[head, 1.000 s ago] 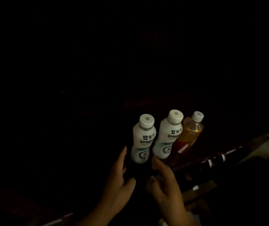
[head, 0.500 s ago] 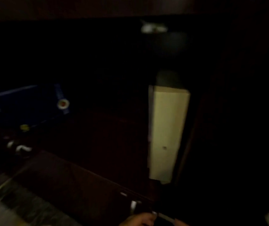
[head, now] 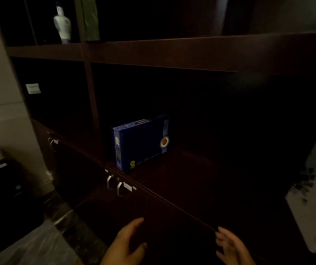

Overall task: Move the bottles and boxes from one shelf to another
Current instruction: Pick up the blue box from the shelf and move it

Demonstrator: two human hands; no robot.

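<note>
Dark shelf (head: 172, 54); left hand (head: 123, 245), right hand (head: 231, 247) open, empty.

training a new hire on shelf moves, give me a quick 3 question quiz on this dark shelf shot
1. True or false: the left hand is gripping the blue box.
2. Which item stands on the upper shelf at top left? A) an orange bottle B) a white bottle-shaped item C) a cup
3. Fill in: the blue box stands on its ____, beside the vertical divider.

Key
1. False; both the left hand and the right hand are open and empty, below the shelf edge.
2. B, the white bottle-shaped item.
3. edge
</note>
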